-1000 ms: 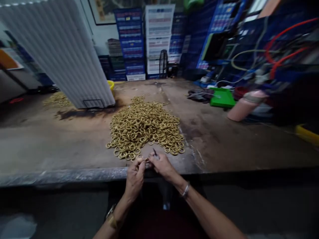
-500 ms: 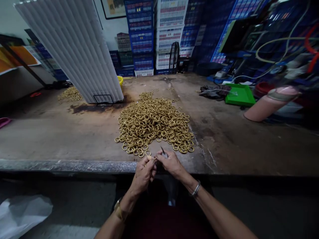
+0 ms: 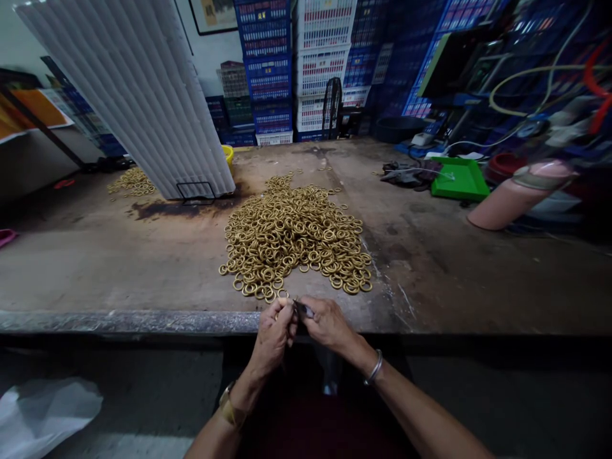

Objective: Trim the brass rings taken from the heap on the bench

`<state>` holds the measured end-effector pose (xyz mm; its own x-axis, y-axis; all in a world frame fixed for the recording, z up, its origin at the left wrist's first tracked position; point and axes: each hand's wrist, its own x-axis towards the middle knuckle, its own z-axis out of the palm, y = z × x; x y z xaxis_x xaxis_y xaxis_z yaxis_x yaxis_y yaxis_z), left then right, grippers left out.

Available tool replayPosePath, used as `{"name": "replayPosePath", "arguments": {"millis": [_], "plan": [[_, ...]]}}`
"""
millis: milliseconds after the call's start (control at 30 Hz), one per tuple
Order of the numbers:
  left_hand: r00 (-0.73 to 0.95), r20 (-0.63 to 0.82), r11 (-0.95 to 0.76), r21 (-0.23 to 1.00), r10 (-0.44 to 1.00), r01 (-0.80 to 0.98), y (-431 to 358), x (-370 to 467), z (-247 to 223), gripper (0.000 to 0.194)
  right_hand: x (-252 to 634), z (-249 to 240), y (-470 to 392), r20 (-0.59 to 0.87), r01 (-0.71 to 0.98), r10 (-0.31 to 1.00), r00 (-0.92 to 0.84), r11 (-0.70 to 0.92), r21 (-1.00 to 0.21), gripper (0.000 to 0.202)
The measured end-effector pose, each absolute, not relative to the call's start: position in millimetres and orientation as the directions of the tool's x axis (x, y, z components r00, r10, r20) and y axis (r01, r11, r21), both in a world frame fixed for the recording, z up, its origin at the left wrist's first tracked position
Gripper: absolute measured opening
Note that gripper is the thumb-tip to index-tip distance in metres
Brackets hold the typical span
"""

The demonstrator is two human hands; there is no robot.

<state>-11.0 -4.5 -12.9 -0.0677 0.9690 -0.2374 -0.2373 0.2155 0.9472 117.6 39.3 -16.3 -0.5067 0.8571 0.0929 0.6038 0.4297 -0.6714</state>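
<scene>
My left hand [image 3: 276, 326] is closed in a pinch on a brass-coloured ring, mostly hidden by the fingers, at the table's front edge. In my right hand [image 3: 327, 324] is a small knife [image 3: 304, 310], its handle covered by the fingers. The dark blade points left and meets the left fingertips. Just beyond both hands lies a large heap of brass-coloured rings [image 3: 291, 233], with a few loose rings at its near edge.
A ribbed white panel [image 3: 138, 95] leans in a black wire stand at the back left, near a smaller ring pile [image 3: 131, 183]. On the right are a green tray [image 3: 459, 178] and a pink bottle [image 3: 516, 197]. Stacked crates [image 3: 268, 83] stand behind the wooden table [image 3: 119, 268].
The knife in my right hand has swung from pointing up and away to pointing left, onto the left fingertips. My left hand keeps its pinch. The view has shifted slightly.
</scene>
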Motion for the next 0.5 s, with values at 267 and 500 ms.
{"name": "replayPosePath", "arguments": {"millis": [267, 500], "plan": [[-0.06, -0.272, 0.261, 0.954, 0.96, -0.148, -14, -11, -6, 0.031, 117, -16, 46, -0.06, 0.842, 0.898, -0.435, 0.382, -0.381, 0.024], [0.242, -0.409, 0.474, 0.794, 0.88, -0.381, -40, -7, -12, 0.03, 104, -15, 69, -0.003, 0.838, 0.904, -0.427, 0.395, -0.376, 0.023]]}}
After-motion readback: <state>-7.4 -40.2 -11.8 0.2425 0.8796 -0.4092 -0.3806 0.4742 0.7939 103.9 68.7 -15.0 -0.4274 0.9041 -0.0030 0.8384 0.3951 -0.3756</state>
